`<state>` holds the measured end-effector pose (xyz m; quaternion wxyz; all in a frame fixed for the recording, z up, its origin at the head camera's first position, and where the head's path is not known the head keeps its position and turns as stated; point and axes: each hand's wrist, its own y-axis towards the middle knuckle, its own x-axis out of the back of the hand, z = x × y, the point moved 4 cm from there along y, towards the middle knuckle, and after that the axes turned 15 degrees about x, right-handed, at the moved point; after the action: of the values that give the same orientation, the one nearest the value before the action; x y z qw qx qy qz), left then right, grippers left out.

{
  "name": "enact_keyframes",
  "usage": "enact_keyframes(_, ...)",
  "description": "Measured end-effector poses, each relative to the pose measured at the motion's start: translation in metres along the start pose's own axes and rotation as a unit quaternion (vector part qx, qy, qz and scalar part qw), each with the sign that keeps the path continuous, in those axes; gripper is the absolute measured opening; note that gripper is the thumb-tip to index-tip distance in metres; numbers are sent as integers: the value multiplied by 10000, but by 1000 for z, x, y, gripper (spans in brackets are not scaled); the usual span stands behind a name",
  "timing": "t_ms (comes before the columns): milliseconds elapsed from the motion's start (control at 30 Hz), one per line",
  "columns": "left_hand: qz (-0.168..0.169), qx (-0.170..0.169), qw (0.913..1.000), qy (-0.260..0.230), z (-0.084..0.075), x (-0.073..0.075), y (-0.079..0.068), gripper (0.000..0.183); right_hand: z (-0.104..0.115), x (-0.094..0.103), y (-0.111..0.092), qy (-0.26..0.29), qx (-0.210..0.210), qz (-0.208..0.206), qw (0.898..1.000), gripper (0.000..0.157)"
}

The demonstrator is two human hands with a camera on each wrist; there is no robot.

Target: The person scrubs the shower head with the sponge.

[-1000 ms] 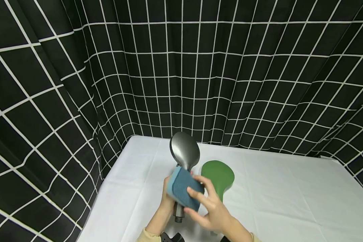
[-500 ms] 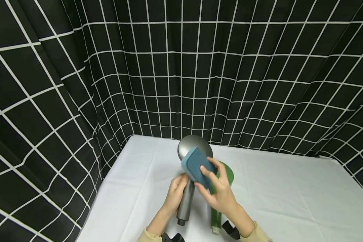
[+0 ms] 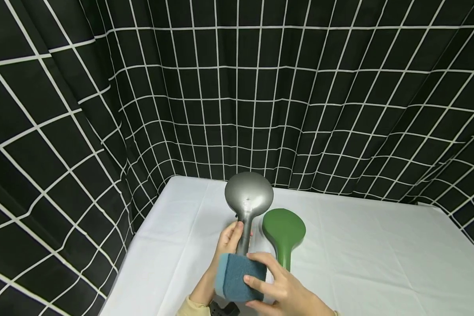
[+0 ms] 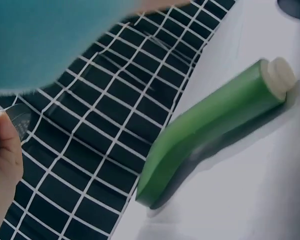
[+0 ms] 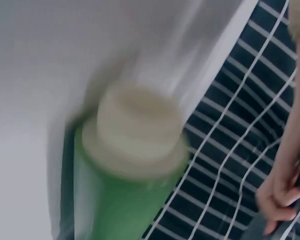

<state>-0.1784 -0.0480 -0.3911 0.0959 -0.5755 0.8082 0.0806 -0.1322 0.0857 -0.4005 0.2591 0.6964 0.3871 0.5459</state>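
My left hand (image 3: 226,241) grips a grey handheld shower head (image 3: 249,193) by the upper handle, its round head pointing away from me. In my right hand (image 3: 284,289) is a blue two-layer sponge (image 3: 241,278), pinched between thumb and fingers. The sponge overlaps the lower handle and hides it in the head view. Large and blurred, the sponge (image 4: 45,35) fills the top left of the left wrist view. Beside them a green handheld shower head (image 3: 284,230) lies on the table; its pale threaded end (image 5: 137,130) shows close up in the right wrist view.
A white cloth covers the table (image 3: 371,254). Behind it and along the sides hangs a black curtain (image 3: 268,87) with a white grid. A black wrist strap (image 3: 224,309) sits at the left wrist.
The sponge went up from mid-handle to the grey shower head's round end, then down to the lower handle. The grey shower head has turned and shifted slightly; the green one stayed put.
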Motion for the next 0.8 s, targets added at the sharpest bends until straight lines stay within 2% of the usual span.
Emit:
enact_keyframes(100,320,-407,9986,-139,13,0,4,31,-17,6,-5,-432,-613,-658,9950,41)
enact_keyframes(200,430,-691,9967,-4,28,1,9,30,-34,15,-10,-1133,-1482,-1311,9737,43)
enact_keyframes(233,428,-655,9969,3,32,1,11,31,-37,18,-10,-1338,-1748,-1449,9647,44)
enact_keyframes(300,408,-673,9969,77,35,0,12,32,-41,25,-6,-1618,-2138,-1661,9490,46)
enact_keyframes(367,351,-684,9969,164,35,0,12,33,-40,29,1,-1639,-2333,-1772,9420,47)
enact_keyframes(400,316,-687,9970,181,34,0,11,34,-38,28,5,-1533,-2357,-1793,9428,46)
enact_keyframes(467,329,-692,9969,171,31,1,9,35,-31,24,10,-1130,-2246,-1767,9516,44)
enact_keyframes(533,340,-612,9975,78,24,2,6,35,-21,16,12,-557,-1899,-1659,9661,40)
enact_keyframes(633,430,-469,9978,-187,12,1,1,33,-4,1,8,293,-1155,-1278,9846,38)
enact_keyframes(733,398,-335,9979,-380,1,0,-3,33,9,-9,1,814,-517,-797,9921,39)
enact_keyframes(800,396,-296,9976,-485,-2,-1,-4,34,12,-12,-2,931,-398,-641,9928,41)
